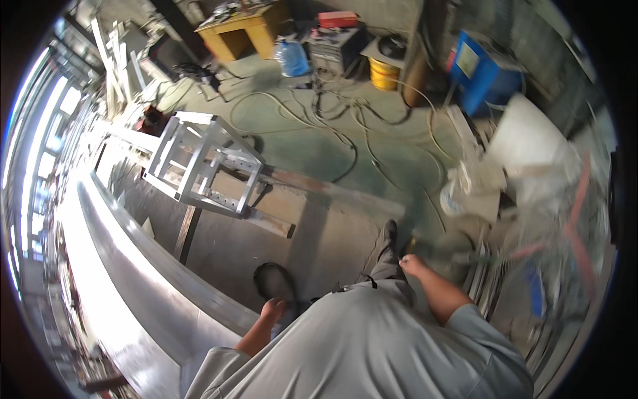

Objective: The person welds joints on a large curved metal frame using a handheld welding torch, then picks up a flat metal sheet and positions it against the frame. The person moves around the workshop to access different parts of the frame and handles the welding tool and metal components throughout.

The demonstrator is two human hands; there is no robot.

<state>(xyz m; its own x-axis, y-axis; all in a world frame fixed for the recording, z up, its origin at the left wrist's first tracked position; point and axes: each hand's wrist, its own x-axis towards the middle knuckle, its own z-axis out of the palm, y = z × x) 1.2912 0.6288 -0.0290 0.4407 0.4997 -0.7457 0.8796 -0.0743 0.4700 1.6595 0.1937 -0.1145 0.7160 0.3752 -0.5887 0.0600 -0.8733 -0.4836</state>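
We see two bare hands, and we cannot say with certainty that either holds a thing. The left hand (272, 310) has its fingers curled loosely; the right hand (413, 265) has its fingers also bent inward, but whether they are closed on something small, we cannot tell. Perhaps both simply hang so while the person stands or walks, as one dark shoe (390, 233) shows just beyond the right fingers.

To the left of the left fingers, and near them, lies the long, silvery, flat metal beam (133, 279). Farther ahead and left of these fingers, the pale open metal frame of square bars (198, 159) rests tilted, possibly propped up to keep its sides easy to reach.

Well beyond both hands, a red box (337, 18) sits on a grey boxy machine (332, 53), probably to save floor space. Ahead and right of the right fingers, the blue metal cabinet (488, 80) carries a pale panel (468, 61); no writing on it is readable for us.
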